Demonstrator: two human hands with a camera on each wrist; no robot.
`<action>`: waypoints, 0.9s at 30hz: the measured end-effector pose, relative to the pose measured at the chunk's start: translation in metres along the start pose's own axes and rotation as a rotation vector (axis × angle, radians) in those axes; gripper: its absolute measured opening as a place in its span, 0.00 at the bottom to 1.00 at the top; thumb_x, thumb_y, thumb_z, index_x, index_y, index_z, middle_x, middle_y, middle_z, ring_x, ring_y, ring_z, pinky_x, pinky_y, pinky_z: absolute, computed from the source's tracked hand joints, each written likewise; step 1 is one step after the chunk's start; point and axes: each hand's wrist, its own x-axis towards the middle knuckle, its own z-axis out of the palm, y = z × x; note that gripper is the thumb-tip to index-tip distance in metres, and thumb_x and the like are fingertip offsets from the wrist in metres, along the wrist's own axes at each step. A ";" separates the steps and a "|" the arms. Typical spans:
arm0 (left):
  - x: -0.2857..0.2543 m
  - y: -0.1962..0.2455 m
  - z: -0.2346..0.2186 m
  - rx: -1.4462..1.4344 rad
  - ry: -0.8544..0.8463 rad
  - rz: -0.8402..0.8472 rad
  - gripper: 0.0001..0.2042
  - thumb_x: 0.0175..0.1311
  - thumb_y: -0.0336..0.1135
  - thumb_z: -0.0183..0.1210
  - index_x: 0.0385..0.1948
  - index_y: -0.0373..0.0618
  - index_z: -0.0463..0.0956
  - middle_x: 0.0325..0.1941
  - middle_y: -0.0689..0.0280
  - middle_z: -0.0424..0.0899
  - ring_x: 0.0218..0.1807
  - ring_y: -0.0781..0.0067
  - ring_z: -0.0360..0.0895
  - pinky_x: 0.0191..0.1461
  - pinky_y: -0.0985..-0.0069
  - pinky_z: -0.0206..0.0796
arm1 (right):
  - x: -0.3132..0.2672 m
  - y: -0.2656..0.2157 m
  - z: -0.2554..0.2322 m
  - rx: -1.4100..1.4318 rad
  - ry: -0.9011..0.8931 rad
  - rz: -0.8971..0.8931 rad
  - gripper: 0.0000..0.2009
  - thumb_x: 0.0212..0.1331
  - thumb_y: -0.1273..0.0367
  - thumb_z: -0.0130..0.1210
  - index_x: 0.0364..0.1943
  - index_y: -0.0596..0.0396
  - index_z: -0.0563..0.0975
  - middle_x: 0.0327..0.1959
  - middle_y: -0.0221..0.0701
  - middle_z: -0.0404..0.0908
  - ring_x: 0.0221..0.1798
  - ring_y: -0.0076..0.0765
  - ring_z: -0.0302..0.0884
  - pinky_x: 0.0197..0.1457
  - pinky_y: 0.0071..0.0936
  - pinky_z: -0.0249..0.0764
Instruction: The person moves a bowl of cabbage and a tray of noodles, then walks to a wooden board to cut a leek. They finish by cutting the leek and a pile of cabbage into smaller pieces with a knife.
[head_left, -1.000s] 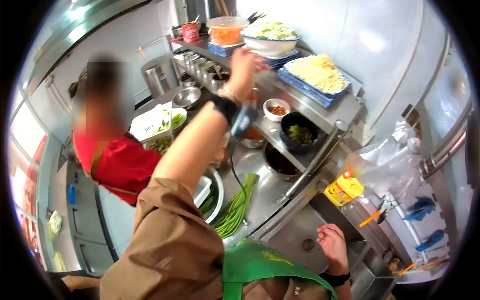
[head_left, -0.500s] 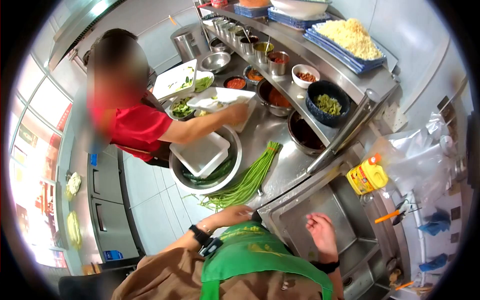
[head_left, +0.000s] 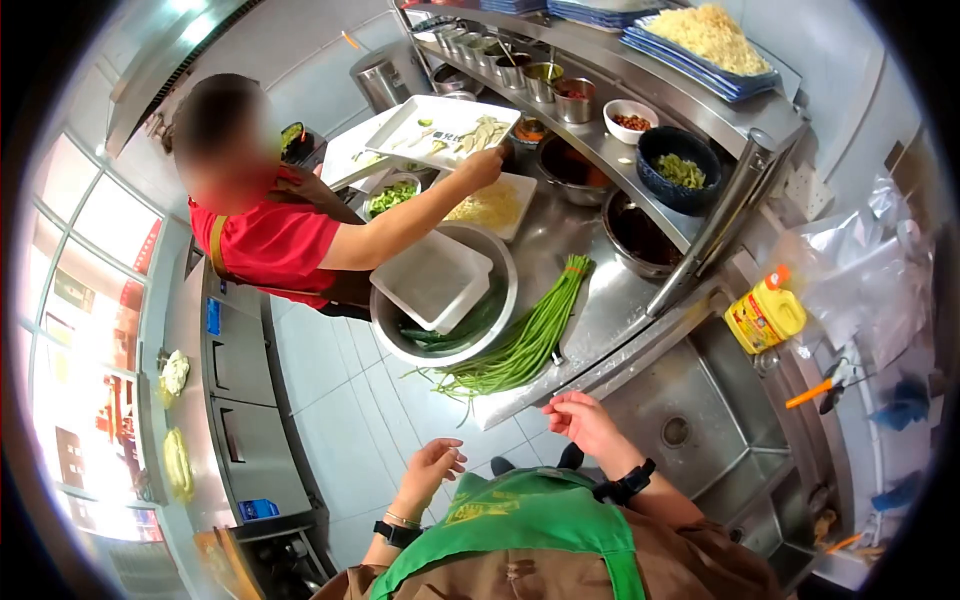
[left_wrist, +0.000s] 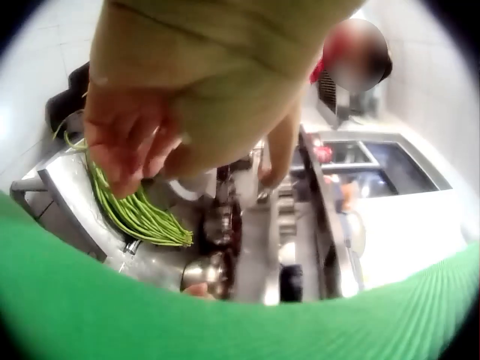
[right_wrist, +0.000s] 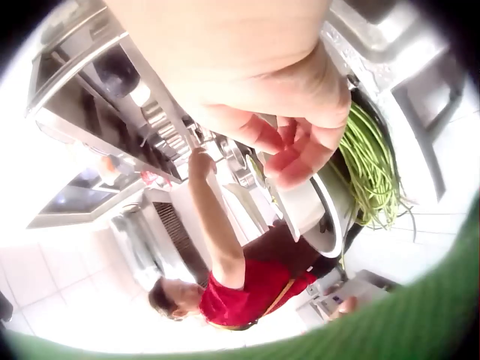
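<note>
Holding nothing in the left hand or the right hand, both relaxed and loosely bent, in front of the green apron and just off the near corner of the desk. Shows at that corner a bundle of yardlong beans, tied at the far end, with loose tips over the left edge, just beside a metal basin with cucumbers and a white tub inside. Farther up that edge, shows a white tray held by a person in red.
</note>
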 end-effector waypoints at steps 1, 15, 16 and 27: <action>0.001 -0.004 -0.006 -0.020 0.015 0.026 0.13 0.75 0.33 0.54 0.55 0.39 0.77 0.42 0.63 0.86 0.39 0.77 0.82 0.40 0.80 0.73 | 0.000 0.005 0.005 -0.024 0.027 0.011 0.03 0.68 0.74 0.54 0.41 0.56 0.78 0.43 0.42 0.86 0.38 0.32 0.84 0.45 0.33 0.85; -0.025 -0.083 -0.127 -0.206 0.102 0.050 0.12 0.75 0.35 0.56 0.53 0.41 0.77 0.41 0.65 0.85 0.42 0.74 0.83 0.44 0.76 0.73 | 0.055 0.054 0.089 -0.135 0.072 0.027 0.04 0.68 0.73 0.56 0.39 0.60 0.78 0.40 0.40 0.86 0.35 0.34 0.84 0.44 0.34 0.85; -0.029 -0.086 -0.133 -0.209 0.144 0.039 0.11 0.74 0.33 0.55 0.53 0.41 0.78 0.40 0.64 0.86 0.41 0.73 0.84 0.43 0.77 0.74 | 0.064 0.047 0.093 -0.167 0.063 0.052 0.04 0.68 0.73 0.56 0.39 0.60 0.78 0.40 0.40 0.86 0.34 0.34 0.84 0.43 0.34 0.85; -0.057 -0.116 -0.157 -0.367 0.490 -0.098 0.10 0.75 0.34 0.56 0.51 0.41 0.77 0.39 0.62 0.86 0.39 0.72 0.84 0.39 0.76 0.74 | 0.280 -0.055 0.048 -0.789 0.558 -0.358 0.10 0.62 0.69 0.62 0.41 0.63 0.79 0.34 0.38 0.83 0.37 0.37 0.84 0.40 0.33 0.84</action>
